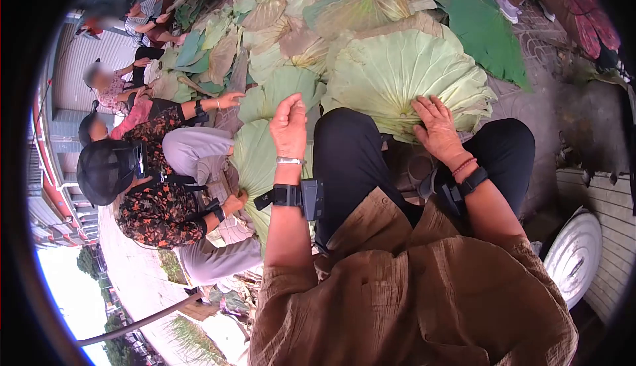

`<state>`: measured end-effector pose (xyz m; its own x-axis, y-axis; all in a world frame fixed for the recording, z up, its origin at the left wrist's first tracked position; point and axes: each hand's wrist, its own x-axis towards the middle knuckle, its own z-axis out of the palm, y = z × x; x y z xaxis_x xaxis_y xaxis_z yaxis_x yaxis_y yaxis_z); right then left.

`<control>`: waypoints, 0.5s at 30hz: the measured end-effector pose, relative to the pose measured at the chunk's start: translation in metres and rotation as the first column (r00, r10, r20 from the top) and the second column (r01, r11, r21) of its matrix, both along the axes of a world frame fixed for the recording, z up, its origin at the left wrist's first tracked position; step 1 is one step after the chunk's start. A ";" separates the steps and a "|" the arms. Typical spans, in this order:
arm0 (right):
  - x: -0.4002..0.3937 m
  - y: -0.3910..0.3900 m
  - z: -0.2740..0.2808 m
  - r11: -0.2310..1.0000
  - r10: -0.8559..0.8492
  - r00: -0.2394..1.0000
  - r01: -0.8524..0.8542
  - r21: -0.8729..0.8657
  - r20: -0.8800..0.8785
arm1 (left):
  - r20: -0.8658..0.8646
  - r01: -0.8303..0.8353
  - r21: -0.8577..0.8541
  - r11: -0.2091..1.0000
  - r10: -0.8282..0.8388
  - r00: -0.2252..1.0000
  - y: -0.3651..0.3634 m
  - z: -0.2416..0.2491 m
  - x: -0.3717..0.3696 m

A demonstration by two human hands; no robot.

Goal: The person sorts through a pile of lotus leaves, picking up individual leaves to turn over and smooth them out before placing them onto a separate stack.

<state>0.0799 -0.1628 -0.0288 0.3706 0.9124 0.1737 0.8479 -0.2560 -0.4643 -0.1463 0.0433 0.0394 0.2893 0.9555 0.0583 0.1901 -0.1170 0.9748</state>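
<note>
A broad pale-green lotus leaf (377,68) with ribs fanning from its centre spreads in front of my knees. My right hand (438,127) rests on its near edge, palm down, fingers extended and not wrapped around it. Raised beside my left knee, my left hand (289,124) has its fingers curled in, and nothing shows between them. Another green lotus leaf (285,88) lies behind that hand.
Overlapping green and browned lotus leaves (291,8) cover the ground ahead. On my left, a person in a floral shirt (162,213) sits close, with other people beyond. A round metal lid (575,260) leans at my right.
</note>
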 end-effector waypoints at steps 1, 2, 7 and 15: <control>0.000 0.001 0.000 1.000 0.029 1.000 -0.029 -0.009 -0.010 | -0.010 -0.029 -0.009 1.000 0.029 1.000 0.010 -0.012 -0.029; 0.000 0.001 0.001 1.000 0.020 1.000 -0.021 0.004 0.013 | -0.147 -0.020 0.061 0.998 0.029 0.989 0.020 -0.039 -0.063; -0.006 0.000 -0.002 0.998 0.015 0.998 -0.018 0.052 0.062 | -0.683 -0.003 0.108 0.994 0.076 0.727 -0.011 -0.141 -0.176; -0.011 -0.005 -0.002 0.996 0.033 0.994 -0.041 0.081 0.105 | -0.819 -0.145 0.131 0.981 0.189 0.541 -0.106 -0.195 -0.172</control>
